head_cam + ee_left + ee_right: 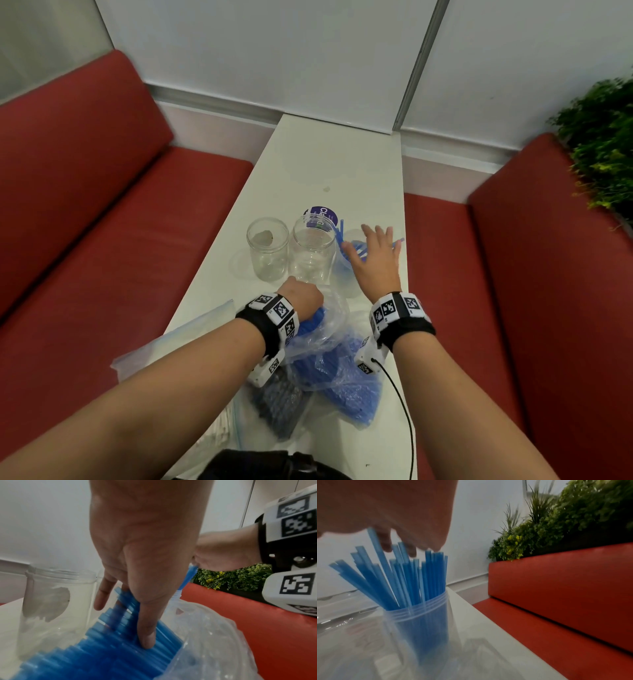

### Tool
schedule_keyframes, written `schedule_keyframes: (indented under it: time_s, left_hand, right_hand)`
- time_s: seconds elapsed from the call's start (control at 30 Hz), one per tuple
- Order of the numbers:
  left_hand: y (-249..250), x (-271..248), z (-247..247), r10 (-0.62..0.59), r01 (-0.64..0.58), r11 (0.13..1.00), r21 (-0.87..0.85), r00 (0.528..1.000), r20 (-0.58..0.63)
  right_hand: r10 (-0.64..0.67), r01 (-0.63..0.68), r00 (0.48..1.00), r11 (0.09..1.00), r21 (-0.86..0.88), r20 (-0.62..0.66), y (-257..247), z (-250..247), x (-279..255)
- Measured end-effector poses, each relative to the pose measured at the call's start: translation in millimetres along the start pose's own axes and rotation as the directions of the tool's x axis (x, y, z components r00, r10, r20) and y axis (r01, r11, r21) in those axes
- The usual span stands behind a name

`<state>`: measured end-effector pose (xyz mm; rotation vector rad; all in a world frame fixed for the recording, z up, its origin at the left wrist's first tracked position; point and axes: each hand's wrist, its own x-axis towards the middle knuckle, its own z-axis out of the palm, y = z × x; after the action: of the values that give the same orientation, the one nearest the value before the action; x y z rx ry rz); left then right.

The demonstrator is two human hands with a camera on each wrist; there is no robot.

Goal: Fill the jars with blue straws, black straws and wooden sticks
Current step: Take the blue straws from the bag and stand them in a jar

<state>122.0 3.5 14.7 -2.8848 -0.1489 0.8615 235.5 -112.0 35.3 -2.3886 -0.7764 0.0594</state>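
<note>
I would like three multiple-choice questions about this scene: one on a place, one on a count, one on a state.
1. Where does the jar with blue straws stand?
A. near the table's right edge
B. on the red bench
C. left of both empty jars

2. How many jars hold no straws?
A. none
B. two
C. four

3. What is the left hand doing?
A. hanging idle
B. gripping blue straws in the plastic bag
C. lifting a jar

Key: 1 A, the head view shows it there. 2 B, two clear jars stand empty. 3 B, its fingers curl around the bundle.
</note>
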Motion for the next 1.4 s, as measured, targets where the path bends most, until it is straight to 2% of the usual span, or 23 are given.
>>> schedule_keyframes:
  time_s: [0.07,0.13,0.2,0.3,0.37,0.43,0.47,0.53,0.6,0.63,0.7,0.77,0.83,0.9,0.97,1.07,1.1,1.13,1.17,1.23,1.27,1.33,1.4]
  left_hand:
    - [1,-1,-2,-0.025,0.025,1.000,0.006,1.000,0.016]
    - [1,-4,-5,-0.036,0.036,0.999,-0.004,0.999,0.037]
    - [-3,-10,-10,-0.034,0.037,0.999,-0.037,0.996,0.078]
    - [-10,-17,-22,-0.034,0.047,0.994,-0.099,0.991,0.131]
    - [-15,-25,-34,-0.057,0.078,0.990,-0.115,0.983,0.177]
    - [-19,-36,-49,-0.091,0.114,0.985,-0.132,0.982,0.168]
    - [-20,-42,-57,-0.103,0.123,0.983,-0.135,0.984,0.143]
    - [-20,-55,-74,-0.123,0.134,0.982,-0.130,0.988,0.092]
    - [-19,-69,-88,-0.138,0.142,0.985,-0.098,0.989,0.049]
    - [-18,-75,-95,-0.134,0.135,0.988,-0.073,0.991,0.020]
    - [-16,-88,-107,-0.098,0.098,0.995,-0.024,0.994,-0.037]
    - [-15,-97,-120,-0.067,0.066,0.998,-0.011,0.994,-0.089]
    - [-16,-104,-134,-0.004,-0.008,0.997,-0.070,0.984,-0.179]
    - [-20,-106,-142,0.030,-0.117,0.964,-0.239,0.941,-0.338]
    - [-23,-107,-144,0.022,-0.217,0.921,-0.324,0.859,-0.512]
    - [-20,-107,-139,0.033,-0.301,0.885,-0.355,0.800,-0.599]
    - [-20,-107,-137,0.016,-0.365,0.827,-0.428,0.775,-0.631]
    - [-21,-108,-138,-0.033,-0.467,0.695,-0.546,0.738,-0.674]
    - [-23,-109,-139,-0.115,-0.582,0.490,-0.649,0.694,-0.710]
    - [-31,-109,-138,-0.344,-0.730,0.084,-0.678,0.617,-0.708]
    - [-35,-106,-134,-0.446,-0.743,-0.057,-0.667,0.617,-0.649]
    - [-41,-99,-121,-0.537,-0.657,-0.257,-0.709,0.707,-0.460]
    - [-41,-90,-101,-0.435,-0.432,-0.370,-0.822,0.863,-0.257]
  right_hand:
    - [-0.003,0.001,1.000,0.999,0.048,0.028,-1,1,-6]
    - [-0.074,0.098,0.988,0.979,0.177,-0.139,-8,-5,-11]
    - [-0.154,0.233,0.936,0.945,0.228,-0.317,-16,-13,-17]
    - [-0.234,0.358,0.903,0.873,0.331,-0.360,-30,-18,-29]
    - [-0.217,0.296,0.953,0.824,0.483,-0.214,-39,-18,-35]
    - [-0.200,0.131,0.978,0.820,0.557,0.065,-43,-14,-39]
    - [-0.200,0.049,0.952,0.848,0.527,0.232,-41,-11,-41]
    - [-0.158,-0.059,0.834,0.927,0.370,0.529,-36,-3,-44]
    - [-0.100,-0.070,0.752,0.971,0.230,0.652,-35,7,-49]
    - [-0.093,-0.045,0.751,0.981,0.191,0.654,-35,13,-52]
    - [-0.085,-0.024,0.814,0.983,0.180,0.574,-36,22,-58]
    - [-0.068,-0.065,0.880,0.963,0.260,0.470,-40,26,-64]
    - [-0.062,-0.123,0.927,0.882,0.455,0.371,-45,25,-71]
    - [-0.083,-0.131,0.946,0.787,0.603,0.314,-54,19,-73]
    - [-0.066,-0.134,0.957,0.761,0.635,0.282,-63,13,-70]
    - [-0.066,-0.101,0.973,0.738,0.667,0.220,-75,-2,-60]
    - [-0.076,-0.088,0.975,0.733,0.674,0.209,-78,-8,-57]
    - [-0.091,-0.075,0.974,0.729,0.680,0.205,-81,-15,-55]
    - [-0.101,-0.066,0.975,0.718,0.693,0.197,-84,-21,-54]
    - [-0.076,-0.070,0.984,0.665,0.744,0.160,-89,-39,-50]
    - [-0.060,-0.067,0.989,0.616,0.785,0.132,-92,-50,-47]
    - [-0.041,-0.039,0.997,0.503,0.863,0.069,-100,-74,-41]
    - [-0.051,0.002,0.998,0.422,0.907,0.021,-109,-97,-36]
